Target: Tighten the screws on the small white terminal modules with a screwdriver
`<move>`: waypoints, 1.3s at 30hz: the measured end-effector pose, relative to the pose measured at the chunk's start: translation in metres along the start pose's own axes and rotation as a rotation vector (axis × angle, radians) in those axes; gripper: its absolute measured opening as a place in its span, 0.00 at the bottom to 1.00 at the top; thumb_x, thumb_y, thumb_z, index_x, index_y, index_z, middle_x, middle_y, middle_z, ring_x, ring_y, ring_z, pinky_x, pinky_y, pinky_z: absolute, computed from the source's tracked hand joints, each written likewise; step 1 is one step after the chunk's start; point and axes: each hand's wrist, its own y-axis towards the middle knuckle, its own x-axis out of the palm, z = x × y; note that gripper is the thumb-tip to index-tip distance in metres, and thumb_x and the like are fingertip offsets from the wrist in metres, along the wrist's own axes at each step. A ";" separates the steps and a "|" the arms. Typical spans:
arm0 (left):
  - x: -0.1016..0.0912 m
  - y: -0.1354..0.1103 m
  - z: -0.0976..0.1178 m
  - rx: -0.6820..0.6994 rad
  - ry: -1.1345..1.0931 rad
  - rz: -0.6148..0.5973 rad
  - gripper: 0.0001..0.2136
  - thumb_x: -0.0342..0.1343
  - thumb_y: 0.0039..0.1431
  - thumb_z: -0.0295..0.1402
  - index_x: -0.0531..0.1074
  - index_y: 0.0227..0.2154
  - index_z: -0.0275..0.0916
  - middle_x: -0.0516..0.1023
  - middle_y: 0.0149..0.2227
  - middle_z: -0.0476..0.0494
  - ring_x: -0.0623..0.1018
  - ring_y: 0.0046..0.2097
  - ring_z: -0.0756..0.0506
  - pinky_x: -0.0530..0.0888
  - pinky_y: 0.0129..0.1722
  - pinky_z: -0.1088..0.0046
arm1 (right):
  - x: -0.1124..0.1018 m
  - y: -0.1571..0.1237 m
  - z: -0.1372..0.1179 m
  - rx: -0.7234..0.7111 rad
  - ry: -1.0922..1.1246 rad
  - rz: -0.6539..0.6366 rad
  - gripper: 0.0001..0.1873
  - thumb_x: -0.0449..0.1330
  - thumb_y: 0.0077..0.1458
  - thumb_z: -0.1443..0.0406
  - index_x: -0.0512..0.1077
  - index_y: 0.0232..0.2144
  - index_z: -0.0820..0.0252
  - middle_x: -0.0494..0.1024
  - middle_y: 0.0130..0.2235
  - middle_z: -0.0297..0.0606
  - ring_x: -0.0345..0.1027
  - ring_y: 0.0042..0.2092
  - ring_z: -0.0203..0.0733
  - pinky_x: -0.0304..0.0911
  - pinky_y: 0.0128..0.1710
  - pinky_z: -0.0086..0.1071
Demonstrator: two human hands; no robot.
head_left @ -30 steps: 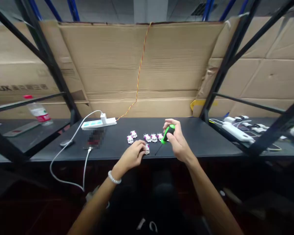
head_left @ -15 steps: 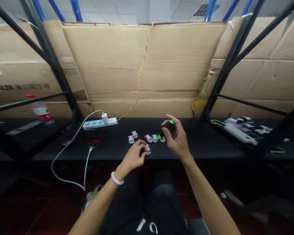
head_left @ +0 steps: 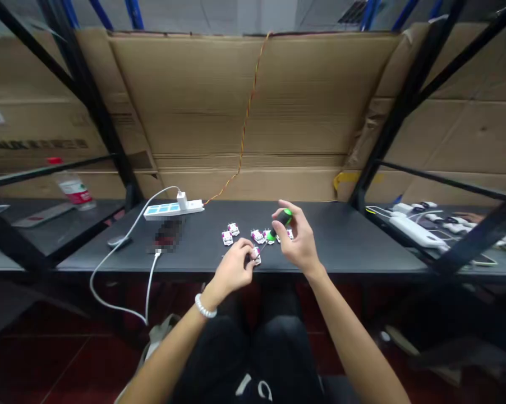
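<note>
My right hand [head_left: 295, 235] grips a black and green screwdriver [head_left: 280, 222] by its handle, with the thin shaft slanting down to the left. At the table's front edge, my left hand [head_left: 238, 261] pinches a small white and magenta part [head_left: 257, 256], partly hidden by the fingers. The shaft's tip reaches toward this part; whether it touches cannot be seen. Several similar white and magenta pieces [head_left: 258, 236] lie in a row behind the hands. Two more pieces [head_left: 227, 238] sit to the left of that row.
A white power strip [head_left: 174, 209] with a plugged-in charger lies at the back left, its white cable looping over the front edge. A mouse [head_left: 119, 241] rests nearby. At far left stands a bottle [head_left: 77, 192]; at right, another power strip [head_left: 417, 230]. Cardboard [head_left: 194, 112] walls the back.
The screwdriver has tilted slightly and shows more clearly in my right hand. My left hand stays on the part. The whole view has shifted a little and the table looks lighter.
</note>
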 end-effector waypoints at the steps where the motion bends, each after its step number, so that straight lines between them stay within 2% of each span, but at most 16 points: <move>1: 0.000 0.000 0.000 0.003 0.004 0.002 0.08 0.57 0.56 0.20 0.69 0.32 0.40 0.74 0.46 0.41 0.78 0.48 0.41 0.77 0.53 0.60 | 0.000 0.000 0.000 -0.002 0.000 0.003 0.23 0.61 0.67 0.60 0.67 0.62 0.53 0.78 0.46 0.40 0.74 0.44 0.43 0.73 0.49 0.41; 4: 0.001 0.000 0.000 0.012 0.005 0.005 0.07 0.57 0.57 0.21 0.69 0.32 0.41 0.74 0.46 0.41 0.77 0.47 0.41 0.77 0.52 0.59 | 0.000 0.001 -0.002 -0.007 -0.007 0.010 0.23 0.61 0.66 0.60 0.67 0.62 0.54 0.78 0.46 0.41 0.74 0.44 0.43 0.72 0.50 0.41; 10: 0.003 -0.001 -0.002 0.024 0.013 0.002 0.08 0.57 0.57 0.21 0.68 0.33 0.41 0.74 0.46 0.41 0.77 0.47 0.41 0.77 0.52 0.59 | 0.001 0.002 -0.004 0.011 -0.008 -0.016 0.23 0.61 0.67 0.60 0.67 0.62 0.49 0.77 0.47 0.40 0.74 0.44 0.44 0.72 0.49 0.43; 17: 0.002 0.000 0.001 0.012 0.033 -0.020 0.07 0.56 0.58 0.22 0.67 0.33 0.41 0.72 0.45 0.42 0.76 0.46 0.41 0.76 0.51 0.61 | 0.003 0.011 -0.015 -0.080 -0.140 -0.055 0.22 0.64 0.64 0.59 0.72 0.60 0.50 0.78 0.42 0.38 0.72 0.40 0.43 0.71 0.44 0.38; 26: 0.004 0.002 0.001 -0.019 0.010 -0.009 0.08 0.56 0.56 0.21 0.66 0.31 0.41 0.72 0.44 0.43 0.76 0.45 0.42 0.76 0.51 0.61 | 0.008 0.015 -0.016 -0.068 -0.139 -0.088 0.25 0.61 0.67 0.59 0.68 0.64 0.52 0.78 0.45 0.40 0.73 0.40 0.43 0.72 0.44 0.39; 32: 0.005 0.003 0.000 -0.039 0.009 -0.012 0.07 0.57 0.57 0.22 0.68 0.32 0.41 0.73 0.45 0.43 0.76 0.45 0.42 0.76 0.52 0.61 | 0.009 0.023 -0.025 -0.168 -0.242 -0.152 0.22 0.64 0.65 0.58 0.73 0.59 0.51 0.76 0.40 0.38 0.66 0.35 0.42 0.69 0.40 0.39; 34: 0.005 0.003 0.000 -0.035 0.003 -0.009 0.06 0.58 0.57 0.22 0.70 0.32 0.41 0.73 0.45 0.43 0.76 0.46 0.42 0.76 0.52 0.61 | 0.010 0.025 -0.028 -0.163 -0.232 -0.192 0.23 0.60 0.68 0.58 0.71 0.62 0.51 0.75 0.41 0.40 0.66 0.37 0.43 0.70 0.41 0.40; 39: 0.004 0.003 0.002 -0.040 -0.024 -0.010 0.05 0.58 0.58 0.23 0.72 0.32 0.41 0.73 0.44 0.43 0.77 0.45 0.42 0.77 0.52 0.61 | 0.010 0.026 -0.029 -0.123 -0.091 -0.262 0.25 0.50 0.71 0.63 0.66 0.67 0.50 0.75 0.49 0.42 0.72 0.49 0.46 0.70 0.51 0.43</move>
